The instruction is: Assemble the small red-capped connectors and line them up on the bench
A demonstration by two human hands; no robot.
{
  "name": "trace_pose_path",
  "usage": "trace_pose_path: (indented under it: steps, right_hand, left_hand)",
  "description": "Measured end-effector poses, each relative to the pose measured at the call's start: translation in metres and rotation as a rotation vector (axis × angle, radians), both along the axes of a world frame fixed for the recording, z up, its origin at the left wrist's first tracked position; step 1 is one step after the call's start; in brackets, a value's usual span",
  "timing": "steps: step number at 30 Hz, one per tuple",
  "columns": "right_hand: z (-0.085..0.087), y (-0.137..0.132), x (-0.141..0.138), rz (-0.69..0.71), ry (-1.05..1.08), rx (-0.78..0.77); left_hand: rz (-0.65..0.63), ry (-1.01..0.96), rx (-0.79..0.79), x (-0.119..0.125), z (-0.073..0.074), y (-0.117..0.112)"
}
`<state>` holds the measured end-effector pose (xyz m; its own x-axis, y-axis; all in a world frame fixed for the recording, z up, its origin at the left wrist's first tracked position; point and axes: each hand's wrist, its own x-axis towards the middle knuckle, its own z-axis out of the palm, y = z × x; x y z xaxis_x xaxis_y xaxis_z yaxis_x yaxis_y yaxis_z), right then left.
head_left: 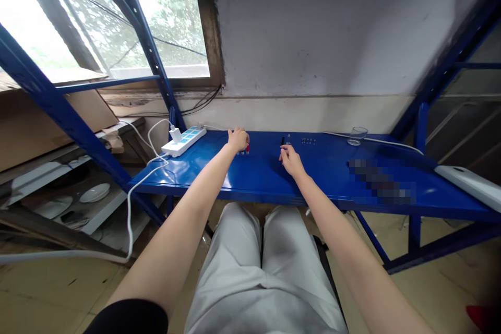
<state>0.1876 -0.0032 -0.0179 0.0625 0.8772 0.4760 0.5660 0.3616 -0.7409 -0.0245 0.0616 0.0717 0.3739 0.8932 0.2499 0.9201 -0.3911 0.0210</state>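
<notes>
My left hand (238,139) reaches over the blue tabletop (258,182), its fingers curled down at a row of small items with pale ends. One of these is a small red piece (247,149) beside my fingers; what they hold, if anything, is hidden. My right hand (290,160) is low over the table to the right, thumb and fingers drawn together. Whatever lies between them is too small to make out. Just beyond its fingertips is a small black stick-like object (282,141). Several tiny shiny metal pieces (308,141) lie in rows farther right.
At the table's left end lies a white power strip (185,141) with a plug and trailing white cable (129,219). A clear glass (357,136) stands at the back right, near a blurred-out dark object (379,181). A white device (469,182) sits at the right edge. Blue posts (148,36) frame the table.
</notes>
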Motion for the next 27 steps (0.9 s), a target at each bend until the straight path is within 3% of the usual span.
trace_pose_path:
  steps: [11, 16, 21, 27]
  right_hand:
    - [0.001, -0.001, 0.000, -0.007, 0.000, -0.010]
    - [0.006, -0.006, 0.000, -0.072, -0.032, -0.011]
    - [0.010, -0.007, 0.002, -0.241, 0.083, -0.005]
    - [0.011, 0.002, 0.011, -0.303, 0.277, -0.093]
  left_hand:
    - [0.022, -0.024, -0.036, -0.002, 0.006, -0.002]
    - [-0.037, -0.373, 0.152, 0.006, 0.003, -0.010]
    - [-0.194, -0.828, 0.176, 0.029, -0.026, -0.034]
    - [-0.159, -1.116, -0.026, 0.050, -0.067, -0.054]
